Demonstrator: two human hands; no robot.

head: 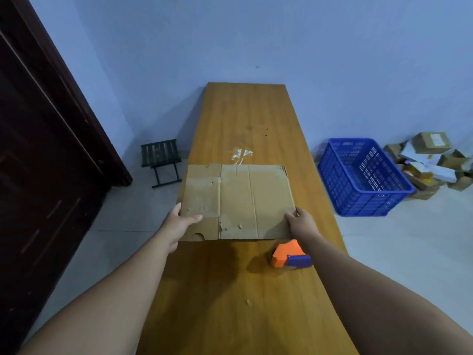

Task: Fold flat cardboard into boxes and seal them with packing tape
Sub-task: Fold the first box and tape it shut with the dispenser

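— Cardboard sheet (240,198), brown and worn, is held at both sides. The left hand (179,221) clamps the left edge, thumb lying on top, fingers out of sight beneath. The right hand (300,221) grasps the near right corner the same way.

— Opened at all?

— No. It is flat, with the creases showing. The near edge looks raised off the table (245,116), with a shadow under it. Whether the far edge rests on the wood cannot be told.

— Step in hand?

— Judged: the person is squaring the blank in front of the body before opening it into a tube.

— How to do that well?

— Probably by pressing the two held edges toward each other so the panels spring apart along the upright creases, thumbs kept off the fold lines. Then stand it on the table for the bottom flaps. The board is dented, so gentle pressure, or it may buckle off-crease.

— Tape?

— The tape dispenser (290,254), orange and blue, lies on the table just nearer than the sheet's right corner, beside the right forearm. It is within easy reach once a hand lets go.

— Further out?

— A blue crate (358,180) sits on the floor to the right, with a pile of small boxes (430,162) beyond it. A folding stool (160,160) is on the left.
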